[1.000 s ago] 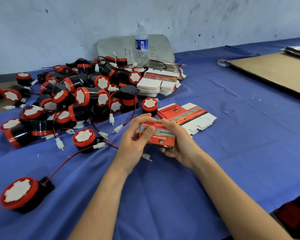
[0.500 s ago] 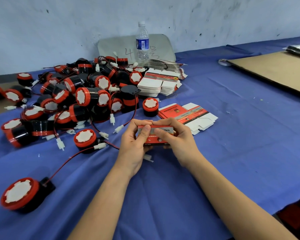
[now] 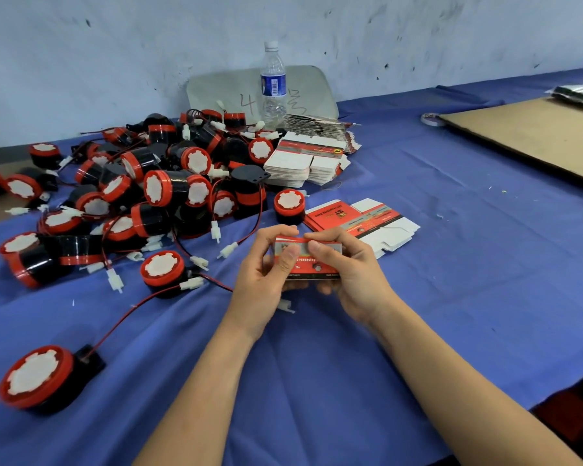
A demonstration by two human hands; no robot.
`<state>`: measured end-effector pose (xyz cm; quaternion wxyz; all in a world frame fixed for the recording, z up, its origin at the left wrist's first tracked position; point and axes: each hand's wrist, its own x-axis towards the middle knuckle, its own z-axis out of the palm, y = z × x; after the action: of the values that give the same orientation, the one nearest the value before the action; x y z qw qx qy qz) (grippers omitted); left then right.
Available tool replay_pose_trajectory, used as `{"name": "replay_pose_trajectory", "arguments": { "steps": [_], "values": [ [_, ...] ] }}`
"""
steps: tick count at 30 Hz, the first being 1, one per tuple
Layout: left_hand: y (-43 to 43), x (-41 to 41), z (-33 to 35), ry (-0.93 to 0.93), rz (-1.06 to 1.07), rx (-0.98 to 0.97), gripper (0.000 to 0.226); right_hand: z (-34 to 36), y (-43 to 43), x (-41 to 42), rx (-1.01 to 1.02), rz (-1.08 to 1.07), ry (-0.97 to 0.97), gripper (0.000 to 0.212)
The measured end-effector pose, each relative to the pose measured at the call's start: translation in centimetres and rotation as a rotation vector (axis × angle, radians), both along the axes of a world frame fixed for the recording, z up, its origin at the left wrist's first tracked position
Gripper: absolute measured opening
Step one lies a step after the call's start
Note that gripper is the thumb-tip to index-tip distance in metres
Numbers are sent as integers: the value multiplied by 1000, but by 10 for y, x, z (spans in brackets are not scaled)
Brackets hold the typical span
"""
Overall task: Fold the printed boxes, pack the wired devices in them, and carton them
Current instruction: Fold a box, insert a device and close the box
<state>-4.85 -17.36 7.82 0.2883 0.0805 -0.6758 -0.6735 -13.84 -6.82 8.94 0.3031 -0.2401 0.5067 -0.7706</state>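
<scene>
A red and silver printed box [image 3: 312, 264] is held above the blue cloth between both hands. My left hand [image 3: 266, 274] grips its left end with the thumb on the front face. My right hand [image 3: 347, 274] grips the right end, thumb pressing near the top edge. A flat unfolded box [image 3: 360, 220] lies just beyond them. Stacks of flat boxes [image 3: 303, 161] sit further back. A heap of red and black wired devices [image 3: 155, 193] covers the left; one device [image 3: 162, 270] lies near my left hand, another [image 3: 37, 378] at the near left.
A water bottle [image 3: 273, 85] stands at the back against a grey board [image 3: 223, 92]. A brown cardboard sheet [image 3: 532, 132] lies at the right, with a tape roll [image 3: 431, 119] at its corner. The blue cloth [image 3: 468, 264] is bare on the right.
The box has tilted upright in my hands, its front face now towards me. Both hands shifted slightly left and closer together on it.
</scene>
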Motion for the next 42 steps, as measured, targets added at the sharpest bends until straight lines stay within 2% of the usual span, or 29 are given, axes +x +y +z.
{"name": "replay_pose_trajectory", "arguments": {
  "steps": [3, 5, 8, 13, 16, 17, 20, 23, 26, 28, 31, 36, 42],
  "values": [
    [3, 1, 2, 29, 109, -268, 32, 1, 0, 0, -7, 75, -128, 4],
    [4, 2, 2, 62, 213, -403, 27, 0, 0, 1, 4, 121, -182, 6],
    [8, 2, 1, 110, 345, -486, 18, 0, -2, 3, 22, 173, -220, 7],
    [8, 2, 3, 118, 361, -454, 14, -1, -2, 0, -3, 194, -280, 14],
    [10, 2, 2, 119, 379, -456, 18, 0, -2, 0, -3, 201, -257, 8],
    [11, 1, 2, 111, 390, -424, 23, 0, -2, -1, -11, 194, -248, 6],
    [12, -3, 0, 43, 438, -154, 32, -2, -2, -1, -102, 185, -214, 9],
    [0, -4, 3, -13, 513, 34, 4, -4, -3, 0, -60, 183, 17, 8],
    [-15, 0, 7, -38, 460, 182, 21, -2, -3, 4, 34, 101, 291, 11],
    [-18, 2, 9, -60, 385, 125, 32, -2, -3, 6, 62, 88, 381, 18],
    [-12, 5, 13, -77, 242, -39, 21, -2, -3, 8, 67, 49, 440, 27],
    [-2, -2, 11, -71, 147, 10, 31, 0, -2, 4, -12, 9, 391, 13],
    [-3, -2, 7, -118, 108, 28, 35, 1, 1, 0, -33, 81, 272, 14]
  ]
}}
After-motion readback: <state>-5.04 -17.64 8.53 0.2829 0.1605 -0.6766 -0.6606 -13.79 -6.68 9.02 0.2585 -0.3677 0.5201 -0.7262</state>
